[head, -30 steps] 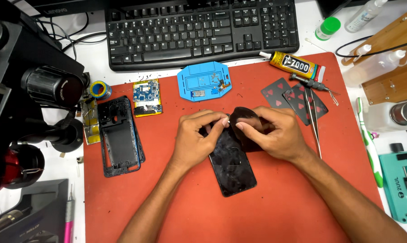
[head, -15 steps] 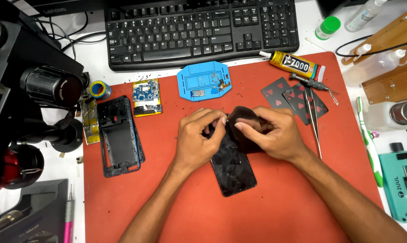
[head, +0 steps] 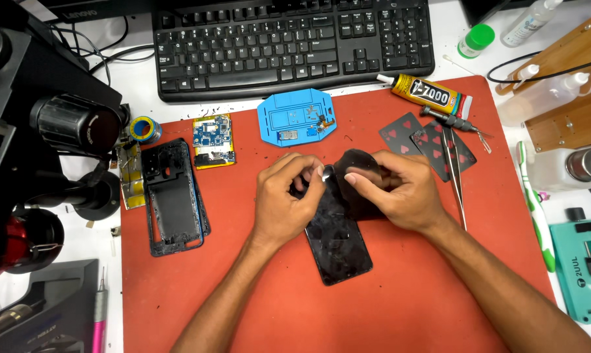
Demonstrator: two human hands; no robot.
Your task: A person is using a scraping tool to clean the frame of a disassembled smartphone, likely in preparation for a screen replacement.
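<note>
1. Resting on the middle of a red rubber work mat [head: 406, 301], a black, cracked glass phone screen panel [head: 338, 242] lies flat and slightly tilted, its upper end under both hands.
2. The left hand [head: 285, 202] presses down on the panel's upper left part, its fingers curled and pinching at the top edge.
3. The right hand [head: 397, 193] grips a dark, thin, flexible film sheet [head: 361, 167], which curls up off the panel's top; thumb and forefinger are clenched on the sheet's left edge.
4. The two hands' fingertips meet just above the panel's top, almost touching.
5. Left of the hands, well apart from them, a black plastic phone frame with a blue edge [head: 173, 196] lies on the mat.
6. Beside it, near the mat's upper edge, sits a small blue circuit board on a yellow backing [head: 213, 140].
7. Above the hands lies a bright blue plastic repair fixture [head: 295, 117] holding small parts.
8. To the right lie dark playing cards with red hearts [head: 433, 137], with slim metal tweezers [head: 453, 176] across them.
9. A yellow-and-black glue tube [head: 433, 95] rests at the mat's top right corner.
10. A black computer keyboard [head: 289, 42] sits beyond the mat on the white table.
11. A black microscope [head: 47, 117] stands at the left.
12. A green-and-white toothbrush [head: 536, 209] lies just off the mat's right edge.
</note>
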